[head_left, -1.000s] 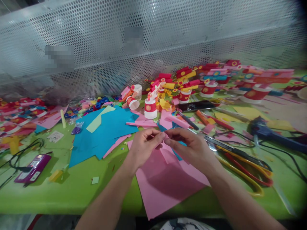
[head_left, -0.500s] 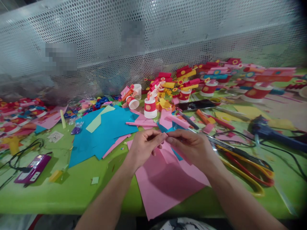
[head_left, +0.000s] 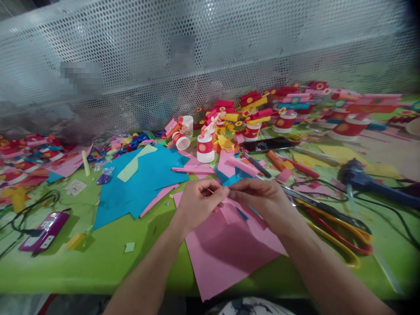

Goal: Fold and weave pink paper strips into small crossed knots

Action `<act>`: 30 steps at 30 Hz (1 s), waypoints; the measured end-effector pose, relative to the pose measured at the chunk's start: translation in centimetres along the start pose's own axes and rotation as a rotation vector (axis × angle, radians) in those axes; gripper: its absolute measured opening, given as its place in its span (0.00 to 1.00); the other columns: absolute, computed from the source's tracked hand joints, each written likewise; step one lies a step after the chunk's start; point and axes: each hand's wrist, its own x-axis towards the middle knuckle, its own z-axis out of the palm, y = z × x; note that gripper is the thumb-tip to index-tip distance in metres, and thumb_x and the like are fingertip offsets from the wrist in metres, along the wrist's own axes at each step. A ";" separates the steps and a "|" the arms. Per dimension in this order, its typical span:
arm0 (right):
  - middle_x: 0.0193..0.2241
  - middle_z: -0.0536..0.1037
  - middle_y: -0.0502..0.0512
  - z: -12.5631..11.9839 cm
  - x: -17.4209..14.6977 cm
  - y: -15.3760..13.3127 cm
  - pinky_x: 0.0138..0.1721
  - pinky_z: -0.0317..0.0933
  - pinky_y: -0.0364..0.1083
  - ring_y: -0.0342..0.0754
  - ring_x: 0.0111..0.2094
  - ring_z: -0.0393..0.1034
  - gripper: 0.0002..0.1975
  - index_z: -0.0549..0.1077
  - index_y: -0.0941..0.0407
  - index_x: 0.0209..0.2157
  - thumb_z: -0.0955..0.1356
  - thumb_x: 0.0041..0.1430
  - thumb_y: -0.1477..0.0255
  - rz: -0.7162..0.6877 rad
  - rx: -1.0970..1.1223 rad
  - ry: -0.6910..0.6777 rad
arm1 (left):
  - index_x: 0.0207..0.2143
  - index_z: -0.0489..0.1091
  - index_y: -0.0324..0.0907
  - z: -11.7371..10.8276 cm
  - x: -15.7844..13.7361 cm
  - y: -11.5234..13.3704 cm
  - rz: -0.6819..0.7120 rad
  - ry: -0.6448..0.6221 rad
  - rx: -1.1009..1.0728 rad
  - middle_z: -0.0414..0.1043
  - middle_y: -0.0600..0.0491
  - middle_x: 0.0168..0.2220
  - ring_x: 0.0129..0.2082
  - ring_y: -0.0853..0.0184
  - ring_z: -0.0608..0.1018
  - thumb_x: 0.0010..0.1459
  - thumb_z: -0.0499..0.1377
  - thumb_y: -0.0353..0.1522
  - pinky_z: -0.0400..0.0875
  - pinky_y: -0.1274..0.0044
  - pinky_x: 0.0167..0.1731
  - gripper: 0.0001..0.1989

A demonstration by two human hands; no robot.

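Between left hand (head_left: pixel 196 204) and right hand (head_left: pixel 267 202), pink strip (head_left: pixel 253 214), partly hidden

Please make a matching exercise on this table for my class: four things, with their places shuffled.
Things:
1. Dark blue glue gun
2. Purple device
3. Large pink sheet
4. Pale green strip

Places:
A. Below the left hand and right hand
B. On blue paper
C. Near the picture's right edge
D. Near the picture's left edge

Pairs: 1-C, 2-D, 3-A, 4-B.
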 end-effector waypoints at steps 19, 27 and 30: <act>0.26 0.80 0.51 -0.1 0.2 0.3 0.30 0.62 0.44 0.45 0.27 0.70 0.12 0.83 0.52 0.27 0.81 0.42 0.62 0.073 0.018 0.061 | 0.37 0.77 0.41 0.1 -0.1 0.4 0.076 0.034 0.028 0.78 0.50 0.35 0.34 0.67 0.76 0.63 0.60 0.43 0.68 0.77 0.34 0.14; 0.30 0.81 0.54 -0.5 0.2 0.7 0.32 0.66 0.46 0.49 0.31 0.73 0.14 0.81 0.54 0.33 0.77 0.51 0.58 -0.030 -0.126 -0.013 | 0.34 0.77 0.40 -0.2 0.2 0.0 0.081 0.018 0.043 0.76 0.52 0.30 0.30 0.69 0.74 0.59 0.63 0.38 0.67 0.78 0.31 0.10; 0.37 0.82 0.55 -0.5 0.2 0.7 0.39 0.67 0.48 0.51 0.38 0.74 0.14 0.80 0.53 0.40 0.74 0.57 0.58 -0.128 -0.247 -0.018 | 0.35 0.77 0.40 -0.4 0.3 -0.3 0.075 0.033 0.032 0.76 0.52 0.31 0.30 0.69 0.74 0.59 0.63 0.39 0.67 0.77 0.31 0.10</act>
